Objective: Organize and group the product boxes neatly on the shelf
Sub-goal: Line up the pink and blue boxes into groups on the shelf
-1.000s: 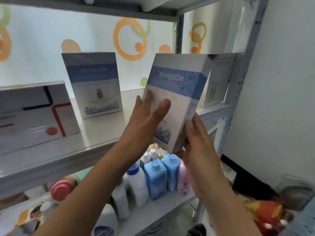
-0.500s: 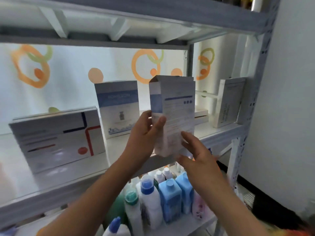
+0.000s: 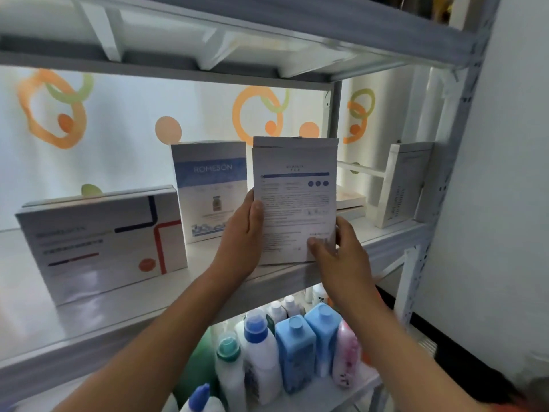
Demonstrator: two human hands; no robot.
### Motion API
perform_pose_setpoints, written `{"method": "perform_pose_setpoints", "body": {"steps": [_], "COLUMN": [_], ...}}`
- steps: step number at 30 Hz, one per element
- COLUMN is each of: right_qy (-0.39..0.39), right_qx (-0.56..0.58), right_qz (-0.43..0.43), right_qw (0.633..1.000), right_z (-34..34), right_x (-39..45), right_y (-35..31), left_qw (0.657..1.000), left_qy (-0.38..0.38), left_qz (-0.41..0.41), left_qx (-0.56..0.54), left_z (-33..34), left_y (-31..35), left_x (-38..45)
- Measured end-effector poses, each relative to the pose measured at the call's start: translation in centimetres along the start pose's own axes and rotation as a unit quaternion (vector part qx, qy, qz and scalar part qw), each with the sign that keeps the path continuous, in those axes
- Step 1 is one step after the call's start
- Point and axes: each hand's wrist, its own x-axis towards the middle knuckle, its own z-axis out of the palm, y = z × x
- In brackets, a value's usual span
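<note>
Both hands hold a white Romeson box (image 3: 295, 200) upright near the front edge of the middle shelf (image 3: 89, 316), its printed back side facing me. My left hand (image 3: 242, 236) grips its left edge, thumb on the face. My right hand (image 3: 335, 251) grips its lower right corner. Just behind and to the left stands a matching Romeson box (image 3: 208, 188) with its blue-banded front showing. A wide white box (image 3: 101, 242) with red and blue lines stands further left. A white box (image 3: 401, 185) stands side-on at the shelf's right end.
A flat box (image 3: 350, 199) lies on the shelf behind the held one. The shelf below holds several bottles (image 3: 294, 349), white, blue, green and pink. A shelf board (image 3: 267, 34) runs close overhead. The frame's upright post (image 3: 427, 248) and a white wall (image 3: 505, 203) are at right.
The held box has turned from its blue front to its printed back and moved up and in, now upright at the shelf beside the matching box. My view rose toward the shelf.
</note>
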Motion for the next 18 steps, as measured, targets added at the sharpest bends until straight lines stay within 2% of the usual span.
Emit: {"method": "perform_pose_setpoints", "body": {"steps": [8, 11, 14, 18], "right_qy": [0.018, -0.002, -0.023, -0.01], "right_qx": [0.023, 0.013, -0.005, -0.054], "right_qz": [0.006, 0.011, 0.012, 0.001], "right_qw": [1.0, 1.0, 1.0, 0.998], "right_z": [-0.3, -0.8, -1.3, -0.9], "right_x": [-0.1, -0.1, 0.0, -0.3], "right_y": [1.7, 2.2, 1.9, 1.7], "left_qw": [1.0, 1.0, 0.999, 0.994], "left_qy": [-0.005, -0.005, -0.011, -0.001], "left_qz": [0.005, -0.001, -0.046, -0.085], "left_qx": [0.018, 0.012, -0.021, -0.063], "left_z": [0.0, 0.0, 0.1, 0.0], "left_y": [0.5, 0.4, 0.3, 0.3], "left_x": [-0.1, 0.0, 0.2, 0.3]}}
